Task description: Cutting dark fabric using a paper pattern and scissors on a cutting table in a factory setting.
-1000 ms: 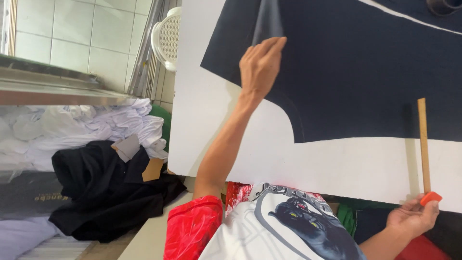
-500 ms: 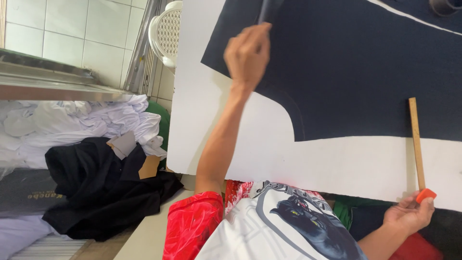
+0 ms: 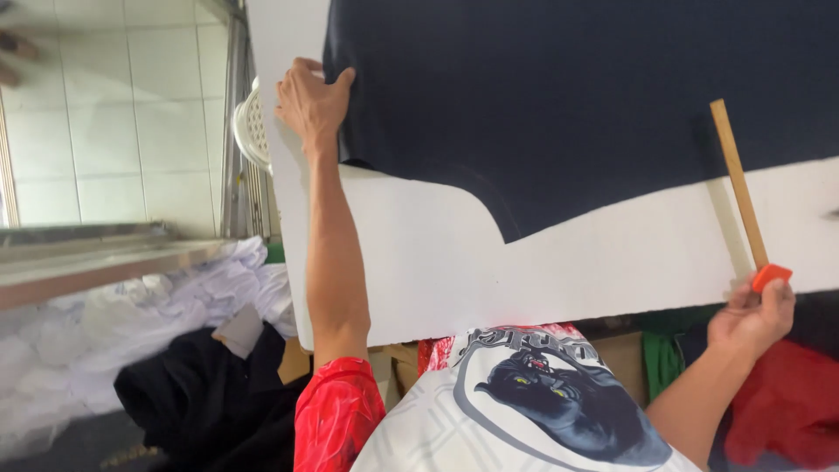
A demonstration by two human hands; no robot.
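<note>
Gripping the dark navy cut fabric piece (image 3: 594, 96) at its corner, near the white bench (image 3: 454, 271) edge.
The left hand (image 3: 312, 100) fingers close on the cloth; the right hand (image 3: 752, 316) fingers pinch an orange chalk piece (image 3: 771, 277) beside a long wooden ruler (image 3: 738, 182).

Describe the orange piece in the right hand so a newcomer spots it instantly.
Start at the white table under the dark navy fabric. Follow its near edge to the right hand; the small orange block sits pinched at its fingertips, beside the wooden ruler, and is the only bright orange thing there.
</note>
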